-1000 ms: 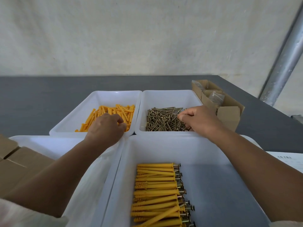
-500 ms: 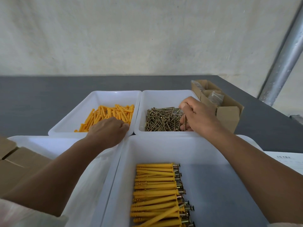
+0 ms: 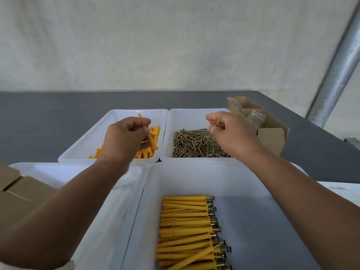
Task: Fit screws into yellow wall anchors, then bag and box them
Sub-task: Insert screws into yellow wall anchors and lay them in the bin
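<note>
One slim yellow anchor [image 3: 150, 135] stands tilted, pinched in the left hand [image 3: 124, 139] above the loose anchors [image 3: 146, 153] heaped in the far left tray [image 3: 120, 117]. A screw [image 3: 219, 118] points up in the right hand [image 3: 231, 133] over the screw pile [image 3: 194, 143]. Fitted anchors [image 3: 187, 230] lie in rows in the near tray [image 3: 194, 178], heads right. What seem to be bags [image 3: 255, 116] sit in the cardboard box [image 3: 272, 137] at far right.

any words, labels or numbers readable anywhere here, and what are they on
white sheet at the right edge: one short printed line, too small and blurred to read
cardboard boxes and white trays: no lettering visible
</note>
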`<state>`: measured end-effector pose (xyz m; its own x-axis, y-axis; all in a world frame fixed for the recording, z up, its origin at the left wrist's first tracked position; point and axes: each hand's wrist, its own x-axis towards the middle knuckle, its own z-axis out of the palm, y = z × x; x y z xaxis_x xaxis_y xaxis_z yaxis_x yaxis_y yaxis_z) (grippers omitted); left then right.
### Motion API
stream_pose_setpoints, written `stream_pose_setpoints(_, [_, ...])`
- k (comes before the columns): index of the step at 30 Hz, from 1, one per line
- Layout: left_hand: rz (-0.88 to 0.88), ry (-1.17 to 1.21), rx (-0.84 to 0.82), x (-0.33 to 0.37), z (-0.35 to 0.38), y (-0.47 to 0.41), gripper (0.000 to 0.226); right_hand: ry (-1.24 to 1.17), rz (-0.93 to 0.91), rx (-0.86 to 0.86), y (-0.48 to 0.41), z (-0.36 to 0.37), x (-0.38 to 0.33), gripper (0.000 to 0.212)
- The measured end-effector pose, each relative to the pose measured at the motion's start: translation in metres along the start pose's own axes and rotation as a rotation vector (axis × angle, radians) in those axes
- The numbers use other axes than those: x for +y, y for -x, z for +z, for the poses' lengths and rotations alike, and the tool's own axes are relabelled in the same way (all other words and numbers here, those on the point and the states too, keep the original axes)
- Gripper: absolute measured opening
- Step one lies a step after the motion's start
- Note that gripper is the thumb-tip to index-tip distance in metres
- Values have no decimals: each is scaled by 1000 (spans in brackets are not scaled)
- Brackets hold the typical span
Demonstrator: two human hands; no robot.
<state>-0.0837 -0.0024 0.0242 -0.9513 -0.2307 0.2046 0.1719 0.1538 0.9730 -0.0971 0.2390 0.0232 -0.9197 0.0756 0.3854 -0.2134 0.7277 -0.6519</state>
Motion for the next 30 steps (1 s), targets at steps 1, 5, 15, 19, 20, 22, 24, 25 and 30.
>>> stream_pose_setpoints(1, [-50,50,-26,1,1,1,21,1,-12,5,0,0,-4,31])
stream_pose_setpoints(5, [-165,197,-23,4,4,2,13,-242,-61,-123,9,-4,-21,24])
stream_pose_setpoints(15, [-297,353,1,5,4,3,51,-75,-109,-749,32,2,-43,23])
stream_pose_setpoints(19, [-287,353,-21,4,5,4,44,-15,-102,-754,32,4,-42,24])
stream_pose_setpoints(20, [-282,347,-24,5,6,4,42,-11,-96,-750,32,4,-42,24])
stream_pose_setpoints(22, [-275,337,-28,5,7,5,40,-6,-85,-748,32,5,-41,24])
stream_pose_setpoints(24, [-265,330,-31,5,7,5,40,-5,-75,-752,32,6,-40,23])
stream_pose_setpoints(25, [-260,324,-31,5,7,5,41,-10,-68,-752,32,6,-40,23])
stream_pose_setpoints(30, [-223,298,-53,6,8,6,41,-45,-40,-729,30,5,-41,22])
